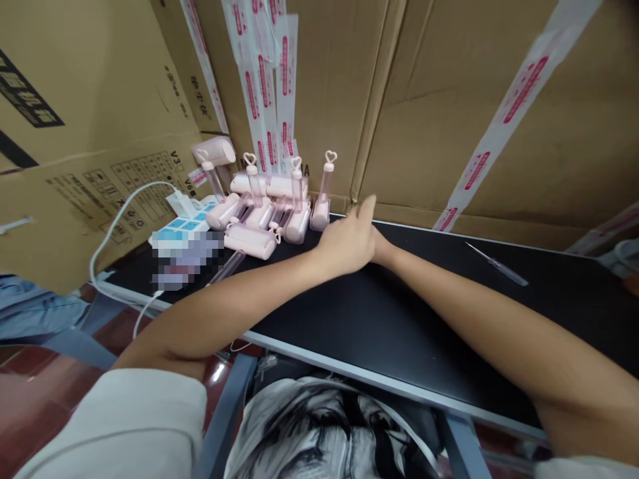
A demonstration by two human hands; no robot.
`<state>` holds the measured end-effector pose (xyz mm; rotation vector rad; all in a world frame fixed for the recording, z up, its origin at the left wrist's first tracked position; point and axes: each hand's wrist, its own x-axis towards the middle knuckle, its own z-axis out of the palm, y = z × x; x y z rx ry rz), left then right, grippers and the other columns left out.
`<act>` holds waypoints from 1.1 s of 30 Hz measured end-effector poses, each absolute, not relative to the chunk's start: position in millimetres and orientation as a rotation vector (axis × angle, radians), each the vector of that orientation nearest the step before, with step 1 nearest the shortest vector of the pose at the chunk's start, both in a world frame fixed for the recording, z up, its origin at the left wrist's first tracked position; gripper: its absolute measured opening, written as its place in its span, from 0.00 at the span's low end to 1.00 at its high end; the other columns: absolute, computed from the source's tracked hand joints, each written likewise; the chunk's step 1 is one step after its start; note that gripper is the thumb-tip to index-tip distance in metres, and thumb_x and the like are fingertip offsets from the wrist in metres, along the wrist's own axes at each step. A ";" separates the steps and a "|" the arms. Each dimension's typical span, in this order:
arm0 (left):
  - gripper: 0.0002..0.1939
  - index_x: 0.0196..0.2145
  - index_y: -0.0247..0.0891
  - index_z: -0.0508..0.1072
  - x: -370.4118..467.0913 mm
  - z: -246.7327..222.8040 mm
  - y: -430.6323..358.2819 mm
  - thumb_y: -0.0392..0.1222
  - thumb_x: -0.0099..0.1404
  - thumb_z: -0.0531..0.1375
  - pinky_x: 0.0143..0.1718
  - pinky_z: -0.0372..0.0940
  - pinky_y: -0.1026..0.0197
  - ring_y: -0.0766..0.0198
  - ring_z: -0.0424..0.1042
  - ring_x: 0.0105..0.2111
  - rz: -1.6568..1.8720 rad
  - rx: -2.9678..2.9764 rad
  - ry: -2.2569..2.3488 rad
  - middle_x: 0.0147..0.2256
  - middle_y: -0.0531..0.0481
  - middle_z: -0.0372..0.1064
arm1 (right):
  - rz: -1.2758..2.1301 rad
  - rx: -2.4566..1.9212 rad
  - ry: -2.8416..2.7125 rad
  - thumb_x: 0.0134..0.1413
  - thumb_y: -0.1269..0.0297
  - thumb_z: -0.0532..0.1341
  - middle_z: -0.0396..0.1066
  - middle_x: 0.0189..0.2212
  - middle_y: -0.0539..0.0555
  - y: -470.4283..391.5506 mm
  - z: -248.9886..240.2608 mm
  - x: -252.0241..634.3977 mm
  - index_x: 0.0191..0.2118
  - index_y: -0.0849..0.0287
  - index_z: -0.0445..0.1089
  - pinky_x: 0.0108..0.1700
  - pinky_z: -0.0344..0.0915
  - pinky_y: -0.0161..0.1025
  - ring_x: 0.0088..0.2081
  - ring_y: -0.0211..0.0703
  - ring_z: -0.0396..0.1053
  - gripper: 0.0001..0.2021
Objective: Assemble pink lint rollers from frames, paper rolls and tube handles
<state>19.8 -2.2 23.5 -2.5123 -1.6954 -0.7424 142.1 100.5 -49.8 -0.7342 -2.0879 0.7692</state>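
My left hand (348,243) is over the black tabletop near its back edge, with some fingers stretched out and apart toward the cardboard. No object shows in it. My right hand (381,247) lies behind the left one, and its fingers are hidden. The two hands overlap, and I cannot tell if they touch. Just left of them stands a pale pink device (320,215) with a clear tube and a heart-shaped loop on top. Several similar pink devices are clustered beside it, some upright, some lying, including a pink cylinder (250,241) at the front.
A screwdriver (499,264) with a clear handle lies on the black table (379,332) at right. A white and blue power strip (184,226) with a white cable (112,229) is at left. Taped cardboard (439,120) walls off the back and left sides.
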 end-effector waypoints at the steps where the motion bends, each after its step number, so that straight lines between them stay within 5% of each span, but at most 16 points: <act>1: 0.35 0.77 0.31 0.47 20.0 16.1 -9.6 0.42 0.78 0.50 0.62 0.70 0.45 0.45 0.73 0.63 -0.704 -2.600 -1.659 0.70 0.32 0.62 | 0.720 -0.803 -2.149 0.68 0.57 0.67 0.75 0.58 0.63 88.6 -51.1 156.1 0.58 0.59 0.76 0.58 0.74 0.57 0.55 0.57 0.75 0.18; 4: 0.33 0.75 0.29 0.52 15.4 -4.5 -20.5 0.46 0.79 0.49 0.70 0.61 0.44 0.44 0.64 0.71 -0.570 -2.759 -1.583 0.72 0.31 0.58 | 0.555 -1.016 -2.272 0.59 0.60 0.69 0.71 0.64 0.70 50.2 -53.1 197.9 0.63 0.63 0.73 0.69 0.62 0.66 0.66 0.69 0.67 0.28; 7: 0.36 0.75 0.30 0.56 6.9 -18.8 -19.9 0.56 0.80 0.48 0.76 0.49 0.36 0.37 0.47 0.77 -0.363 -2.810 -1.618 0.76 0.30 0.48 | 0.400 -1.286 -2.281 0.59 0.50 0.67 0.58 0.72 0.80 17.3 -51.3 230.3 0.71 0.70 0.64 0.71 0.50 0.78 0.74 0.83 0.52 0.40; 13: 0.42 0.75 0.37 0.59 -4.8 -25.8 -18.1 0.69 0.76 0.47 0.76 0.41 0.29 0.33 0.42 0.78 -0.150 -2.841 -1.763 0.78 0.32 0.45 | 0.161 -1.804 -2.429 0.71 0.38 0.51 0.38 0.80 0.72 -9.0 -41.3 255.3 0.81 0.65 0.46 0.75 0.46 0.71 0.79 0.75 0.38 0.45; 18: 0.42 0.73 0.38 0.63 -10.4 -18.7 -15.1 0.68 0.74 0.52 0.74 0.51 0.34 0.36 0.53 0.75 -0.109 -2.837 -1.679 0.75 0.32 0.52 | 0.279 -1.781 -2.558 0.71 0.35 0.48 0.43 0.80 0.70 -11.5 -38.2 256.0 0.80 0.61 0.51 0.74 0.44 0.75 0.79 0.76 0.40 0.44; 23: 0.41 0.73 0.38 0.63 -12.2 -14.3 -13.5 0.68 0.74 0.52 0.74 0.52 0.35 0.38 0.53 0.76 -0.067 -2.832 -1.649 0.75 0.32 0.53 | 0.313 -1.745 -2.594 0.70 0.33 0.48 0.43 0.80 0.71 -12.4 -35.0 257.2 0.80 0.59 0.51 0.73 0.43 0.76 0.79 0.78 0.40 0.45; 33: 0.46 0.77 0.40 0.54 -6.9 -18.6 -15.3 0.72 0.75 0.46 0.76 0.39 0.31 0.37 0.38 0.79 -0.026 -2.850 -1.777 0.79 0.34 0.39 | 0.294 -1.715 -2.606 0.71 0.33 0.47 0.43 0.80 0.72 -9.1 -41.8 261.3 0.80 0.60 0.51 0.73 0.42 0.78 0.79 0.80 0.39 0.45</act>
